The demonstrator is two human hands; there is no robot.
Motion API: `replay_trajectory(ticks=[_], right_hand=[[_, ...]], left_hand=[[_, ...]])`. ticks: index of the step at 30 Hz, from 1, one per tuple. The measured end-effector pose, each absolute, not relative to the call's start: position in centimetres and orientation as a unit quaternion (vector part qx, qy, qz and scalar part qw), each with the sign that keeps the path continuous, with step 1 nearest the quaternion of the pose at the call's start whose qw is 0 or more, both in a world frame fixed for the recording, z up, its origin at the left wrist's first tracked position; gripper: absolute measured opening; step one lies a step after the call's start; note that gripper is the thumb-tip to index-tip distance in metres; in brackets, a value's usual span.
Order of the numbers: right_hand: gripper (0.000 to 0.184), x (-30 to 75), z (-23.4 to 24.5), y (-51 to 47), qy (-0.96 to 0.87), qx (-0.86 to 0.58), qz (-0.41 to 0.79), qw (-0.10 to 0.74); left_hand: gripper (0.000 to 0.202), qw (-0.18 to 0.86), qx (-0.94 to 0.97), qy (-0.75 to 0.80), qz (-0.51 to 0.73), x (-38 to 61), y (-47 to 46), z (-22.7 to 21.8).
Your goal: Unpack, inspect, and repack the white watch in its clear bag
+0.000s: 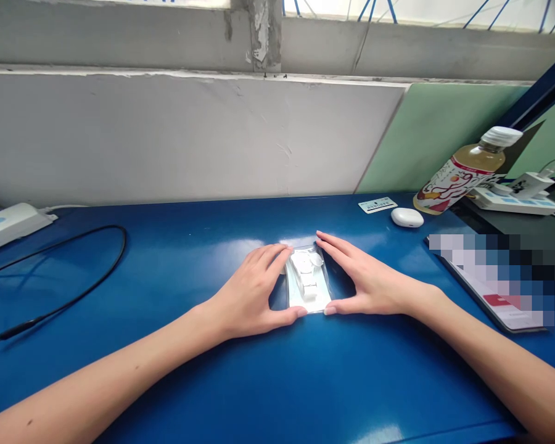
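A small clear plastic packet (308,279) lies flat on the blue table, with a white item of rounded and narrow parts and a pale card inside; I cannot make out its exact kind. My left hand (258,287) curves around the packet's left side, fingertips by its upper left corner and thumb at its lower edge. On the other side, my right hand (367,277) has its fingers stretched past the upper right corner, while the thumb tip touches or nearly touches the lower right corner. Both hands are open, thumbs apart from fingers.
At the right are a phone-like device (499,290) with a blurred screen, a white earbud case (407,217), a small printed card (378,205), a drink bottle (467,172) and a power strip (513,200). A black cable (120,246) and another power strip (13,225) lie left.
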State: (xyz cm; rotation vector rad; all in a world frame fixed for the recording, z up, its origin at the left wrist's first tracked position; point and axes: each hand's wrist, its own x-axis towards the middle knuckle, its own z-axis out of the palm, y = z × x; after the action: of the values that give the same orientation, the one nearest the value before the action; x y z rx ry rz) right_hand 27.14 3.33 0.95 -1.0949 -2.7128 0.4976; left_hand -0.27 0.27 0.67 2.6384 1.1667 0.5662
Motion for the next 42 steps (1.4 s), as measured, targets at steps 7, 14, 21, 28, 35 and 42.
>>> replay_trajectory(ticks=[7,14,21,28,35,42], right_hand=[[0.114,27.04,1.18,3.46,-0.919,-0.356,0.149,0.077],[0.111,27.32,0.84,3.67,-0.925,-0.346,0.141,0.077],[0.115,27.36,0.88,3.53,-0.922,-0.351,0.139,0.084],[0.111,27.13,1.0,3.57,-0.923,-0.351,0.14,0.07],[0.114,27.06,1.27,3.47,-0.918,-0.353,0.157,0.091],[0.106,27.2,1.48,3.36,-0.925,-0.333,0.148,0.108]], left_hand=[[0.087,0.099,0.894,0.393,0.192,-0.17,0.33,0.68],[0.086,0.096,0.894,0.394,0.191,-0.14,0.27,0.52],[0.087,0.095,0.895,0.39,0.192,-0.18,0.38,0.57],[0.082,0.088,0.899,0.383,0.193,-0.27,0.33,0.64],[0.087,0.095,0.896,0.391,0.188,-0.24,0.32,0.65],[0.087,0.109,0.89,0.399,0.192,-0.28,0.13,0.67]])
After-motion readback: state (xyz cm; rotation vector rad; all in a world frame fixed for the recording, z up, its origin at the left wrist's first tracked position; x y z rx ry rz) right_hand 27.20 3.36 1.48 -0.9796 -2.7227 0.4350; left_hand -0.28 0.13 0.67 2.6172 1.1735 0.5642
